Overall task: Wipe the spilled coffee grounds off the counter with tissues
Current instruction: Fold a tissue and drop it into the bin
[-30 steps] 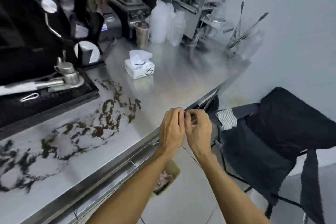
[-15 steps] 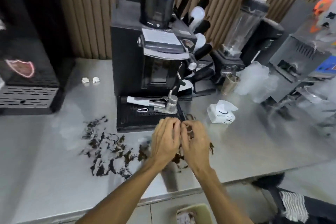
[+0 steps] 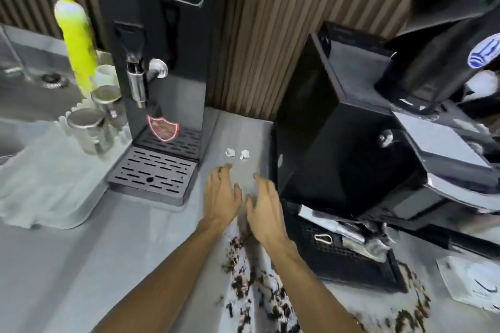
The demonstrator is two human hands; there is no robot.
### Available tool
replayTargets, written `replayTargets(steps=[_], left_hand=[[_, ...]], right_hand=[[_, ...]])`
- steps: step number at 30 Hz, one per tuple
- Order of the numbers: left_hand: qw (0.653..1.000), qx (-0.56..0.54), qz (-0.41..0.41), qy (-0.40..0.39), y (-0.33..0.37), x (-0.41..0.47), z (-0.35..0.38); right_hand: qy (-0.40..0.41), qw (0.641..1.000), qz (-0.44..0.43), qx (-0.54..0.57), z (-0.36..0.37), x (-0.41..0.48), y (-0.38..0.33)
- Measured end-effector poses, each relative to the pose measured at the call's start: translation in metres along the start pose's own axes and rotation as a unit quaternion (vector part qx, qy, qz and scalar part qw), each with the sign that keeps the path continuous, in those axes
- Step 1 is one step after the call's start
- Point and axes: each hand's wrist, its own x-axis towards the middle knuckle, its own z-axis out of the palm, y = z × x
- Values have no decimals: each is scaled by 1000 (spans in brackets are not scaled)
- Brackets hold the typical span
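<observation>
Reaching over the tabletop (image 3: 81,265), your left hand (image 3: 220,197) and right hand (image 3: 263,209) hover side by side, palms down, close but not touching. Your left fingers (image 3: 223,171) are loosely extended and a little apart, with dark specks on the tips; your right fingers (image 3: 261,184) are spread and slightly curled. Neither hand grips anything.

Take the grinder (image 3: 365,159), the big black machine, as your landmark. Both hands sit just left of its dark side wall. The grounds (image 3: 243,284) lie in front of the grinder's left corner, a dark scatter running under and between your forearms toward the near edge, with more grounds trailing along the front of the grinder's tray (image 3: 343,254) toward the right. The spill is blurred, so its exact edges are hard to read.

Two small crumpled scraps (image 3: 237,153), white, rest left of the grinder and just beyond your fingertips; they lie near each other but apart. The tissue box (image 3: 470,282) sits right of the grinder's tray, partly cut off by the frame edge.

Farther left of the grinder stands a black dispenser (image 3: 162,62) with a slotted drip tray (image 3: 154,173). Left of that, two metal cups (image 3: 94,119) sit on a grey cloth (image 3: 35,184), beside a yellow bottle (image 3: 77,35).
</observation>
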Motion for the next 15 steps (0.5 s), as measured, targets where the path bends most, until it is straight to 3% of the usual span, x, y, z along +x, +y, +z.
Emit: replayTargets(steps=[7,15], left_hand=[[988,117,5,-100,-34,91,18],[976,188,56,-93,-42,130,46]], right_hand=[[-77,991,53,-99,39,101,11],[-141,977,68,-145,58,166,33]])
